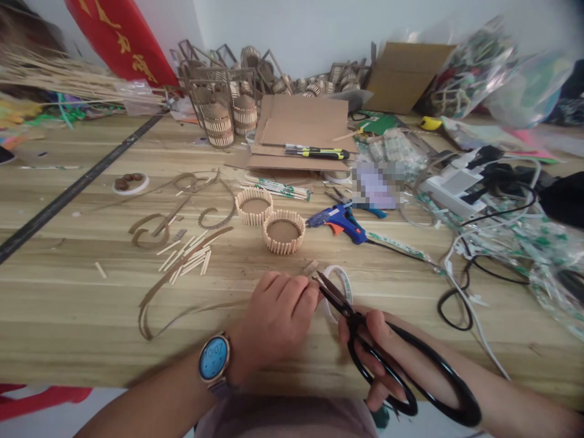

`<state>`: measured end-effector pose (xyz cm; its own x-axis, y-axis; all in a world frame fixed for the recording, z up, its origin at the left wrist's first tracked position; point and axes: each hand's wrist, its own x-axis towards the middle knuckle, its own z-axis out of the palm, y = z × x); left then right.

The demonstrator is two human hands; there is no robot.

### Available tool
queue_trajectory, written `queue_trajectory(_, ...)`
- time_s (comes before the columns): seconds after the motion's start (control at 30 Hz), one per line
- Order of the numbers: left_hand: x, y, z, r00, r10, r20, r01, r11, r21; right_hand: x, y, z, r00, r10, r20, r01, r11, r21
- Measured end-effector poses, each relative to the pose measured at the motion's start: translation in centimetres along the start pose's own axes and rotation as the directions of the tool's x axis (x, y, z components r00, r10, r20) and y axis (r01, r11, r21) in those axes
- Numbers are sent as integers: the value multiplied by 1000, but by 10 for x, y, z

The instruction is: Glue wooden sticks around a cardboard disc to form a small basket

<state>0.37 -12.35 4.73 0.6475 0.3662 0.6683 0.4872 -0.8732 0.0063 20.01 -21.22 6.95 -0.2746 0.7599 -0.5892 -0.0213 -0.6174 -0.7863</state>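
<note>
My left hand (279,310), wearing a watch (214,359), is closed low over the table with its knuckles up. A long brown cardboard strip (157,283) curls out from under it to the left; the pinched part is mostly hidden. In my right hand (379,331) are black-handled scissors (340,299), their blades slightly apart beside my left fingertips. Behind the blades stands a roll of tape (345,281). Just beyond my hands sit two round cups, a front one (283,234) and a rear one (254,208), with short wooden sticks around their sides.
A blue glue gun (340,220) lies right of the cups. Cut sticks (182,258) and curled strips (150,231) are scattered left. Behind are cardboard sheets (305,118), a utility knife (317,153) and small stick-sided lanterns (219,125). Cables (469,304) and a power strip (456,185) occupy the right.
</note>
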Motion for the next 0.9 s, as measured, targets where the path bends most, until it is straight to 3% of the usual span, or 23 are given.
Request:
queue_trajectory(0.27,-3,1,0,1000,22,1,-22,1000,-13,4,-3,4,1000,-18,-13,19,999,46)
queue_trajectory(0.43,-3,1,-2,999,7,53,-5,999,-35,2,-8,8,999,-37,-12,36,998,-48)
queue_trajectory(0.53,-2,0,-1,1000,-5,16,6,999,-42,2,-10,6,998,-57,4,57,991,-123)
queue_trajectory(0.67,0,-5,-1,992,-120,-37,118,992,-40,2,-11,-6,976,-208,61,214,967,-141)
queue_trajectory(0.8,2,-9,-1,972,-232,-25,231,972,-48,-4,-20,-16,965,-186,186,221,958,-186)
queue_trajectory(0.83,2,-9,0,969,-246,-7,246,968,-48,-7,-23,-18,967,-181,178,219,949,-225)
queue_trajectory(0.9,2,-10,0,965,-259,31,260,965,-39,-10,-30,-24,977,-206,49,209,897,-390)
